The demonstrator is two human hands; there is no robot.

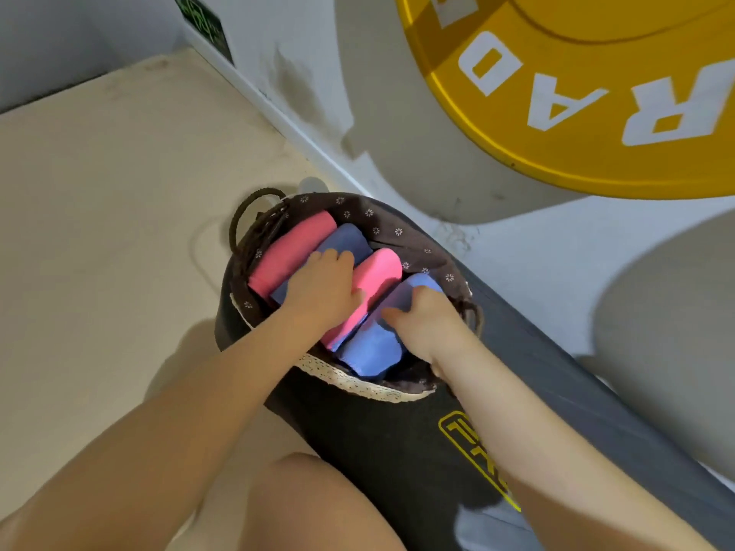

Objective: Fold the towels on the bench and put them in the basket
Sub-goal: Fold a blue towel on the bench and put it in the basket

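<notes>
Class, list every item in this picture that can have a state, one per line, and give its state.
Dark fabric-lined basket with lace trim: upright on the black bench, full.
Far pink folded towel: packed on edge in the basket.
Far blue folded towel: packed beside it.
Near pink folded towel: packed, under the left hand.
Near blue folded towel: in the basket, gripped.
Left hand: flat, pressing the towels.
Right hand: gripping the near blue towel.

The head camera looks steeply down, close over the basket on the bench.
</notes>
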